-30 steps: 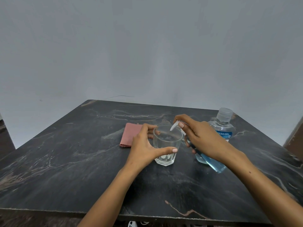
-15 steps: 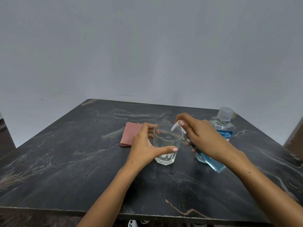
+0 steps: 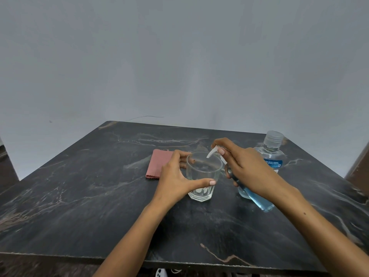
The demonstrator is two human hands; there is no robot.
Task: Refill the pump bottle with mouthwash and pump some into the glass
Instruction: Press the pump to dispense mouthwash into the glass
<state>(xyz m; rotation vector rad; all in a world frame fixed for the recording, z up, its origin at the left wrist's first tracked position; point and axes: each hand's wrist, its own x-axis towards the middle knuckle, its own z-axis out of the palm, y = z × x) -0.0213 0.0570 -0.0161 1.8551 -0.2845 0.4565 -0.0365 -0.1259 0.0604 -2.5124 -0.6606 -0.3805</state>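
Two hands work near the middle of a dark marbled tabletop [image 3: 83, 196], which carries everything in play. Largest of the loose things, a capped mouthwash bottle [image 3: 272, 154] stands upright behind the right hand, set back out of the way, which suggests the refill is done. Left of the hands a folded pink cloth [image 3: 156, 163] lies flat, probably kept for drips. The right hand [image 3: 247, 168] grips the pump bottle [image 3: 257, 198], tilted with its blue liquid showing below the wrist, so that the white nozzle [image 3: 212, 153] hangs over the rim. Its forefinger lies on the pump head, apparently to press. The left hand [image 3: 175, 176] wraps thumb and fingers round the glass [image 3: 202, 176], steadying it on the tabletop; little or nothing shows inside.
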